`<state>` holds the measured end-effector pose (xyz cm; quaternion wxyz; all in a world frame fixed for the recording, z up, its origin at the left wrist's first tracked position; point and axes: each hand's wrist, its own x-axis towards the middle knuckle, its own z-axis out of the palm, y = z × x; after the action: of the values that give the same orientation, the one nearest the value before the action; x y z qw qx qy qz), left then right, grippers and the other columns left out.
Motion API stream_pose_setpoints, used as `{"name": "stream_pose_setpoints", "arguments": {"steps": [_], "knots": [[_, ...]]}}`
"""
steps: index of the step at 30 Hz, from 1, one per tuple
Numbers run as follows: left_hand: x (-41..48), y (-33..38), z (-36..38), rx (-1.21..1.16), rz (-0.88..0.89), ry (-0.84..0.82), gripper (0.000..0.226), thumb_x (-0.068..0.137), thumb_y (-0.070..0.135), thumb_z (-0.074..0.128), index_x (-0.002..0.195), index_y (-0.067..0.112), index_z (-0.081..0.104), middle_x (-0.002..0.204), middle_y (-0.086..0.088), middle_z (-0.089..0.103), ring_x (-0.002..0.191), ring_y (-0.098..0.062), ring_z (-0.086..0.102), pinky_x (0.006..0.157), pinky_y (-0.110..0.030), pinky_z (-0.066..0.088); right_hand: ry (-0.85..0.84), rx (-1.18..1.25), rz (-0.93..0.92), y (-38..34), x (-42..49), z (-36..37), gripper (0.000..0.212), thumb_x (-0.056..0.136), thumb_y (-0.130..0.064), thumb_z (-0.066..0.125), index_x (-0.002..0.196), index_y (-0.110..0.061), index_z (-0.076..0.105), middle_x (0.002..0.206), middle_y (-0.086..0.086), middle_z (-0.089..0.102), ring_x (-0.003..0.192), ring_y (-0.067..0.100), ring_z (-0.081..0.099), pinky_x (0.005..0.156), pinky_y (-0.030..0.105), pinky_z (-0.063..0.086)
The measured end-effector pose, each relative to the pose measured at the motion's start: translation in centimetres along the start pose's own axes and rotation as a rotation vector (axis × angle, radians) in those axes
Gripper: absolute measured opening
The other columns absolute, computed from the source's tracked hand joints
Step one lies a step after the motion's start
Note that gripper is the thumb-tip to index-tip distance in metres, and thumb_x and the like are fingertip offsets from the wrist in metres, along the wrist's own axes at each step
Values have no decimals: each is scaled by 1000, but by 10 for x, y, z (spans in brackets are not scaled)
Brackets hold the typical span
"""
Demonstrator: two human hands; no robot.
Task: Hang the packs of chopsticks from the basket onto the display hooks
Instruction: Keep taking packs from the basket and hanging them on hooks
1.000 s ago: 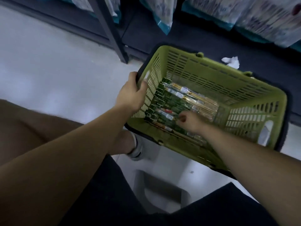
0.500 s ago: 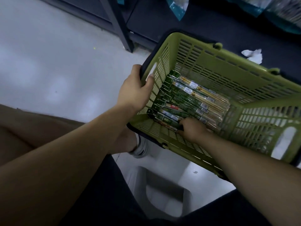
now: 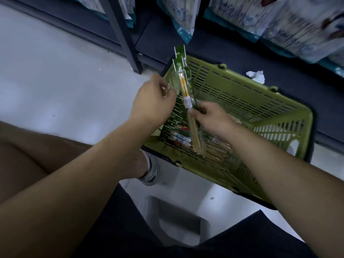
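Observation:
The green plastic basket stands on the floor in front of me, with several packs of chopsticks lying in its bottom. My right hand grips a small bunch of chopstick packs near their middle and holds them above the basket. Their green header cards point up and away from me. My left hand is blurred at the basket's left wall, just left of the lifted packs. Its fingers are curled, and I cannot tell whether they hold the wall or the packs.
A dark low shelf with a metal upright runs behind the basket. White and teal bags hang above it. A crumpled white paper lies on the shelf. A grey stool shows between my legs, with pale floor to the left.
My right hand has closed on a bunch of packs in the basket and lifted them up. My left hand, which gripped the basket's left rim, now looks blurred there.

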<state>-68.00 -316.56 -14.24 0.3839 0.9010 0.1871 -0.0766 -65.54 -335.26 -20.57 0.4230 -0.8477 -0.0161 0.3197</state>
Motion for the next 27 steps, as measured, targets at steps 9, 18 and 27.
{"name": "stream_pose_setpoints", "arguments": {"steps": [9,18,27], "knots": [[-2,-6,5,-723,-307,-162,30,106,36,56,95,9,65,96,-16,74,90,-23,73,80,-37,60,-126,266,-129,-50,-15,22,13,95,-29,70,89,-19,75,80,-13,76,77,3,71,69,20,56],[19,-25,-17,-747,-311,-142,33,104,35,59,91,7,51,60,-8,63,46,-23,57,49,-33,54,-190,-387,219,72,-3,38,36,96,-30,69,128,-16,61,114,6,65,105,27,64,74,27,47],[27,-34,-11,-710,-259,-224,31,104,36,59,98,6,52,64,-9,63,47,-23,55,51,-34,54,-182,-726,155,112,2,70,61,92,-41,72,144,-19,50,133,11,52,123,30,50,99,39,49]]}}
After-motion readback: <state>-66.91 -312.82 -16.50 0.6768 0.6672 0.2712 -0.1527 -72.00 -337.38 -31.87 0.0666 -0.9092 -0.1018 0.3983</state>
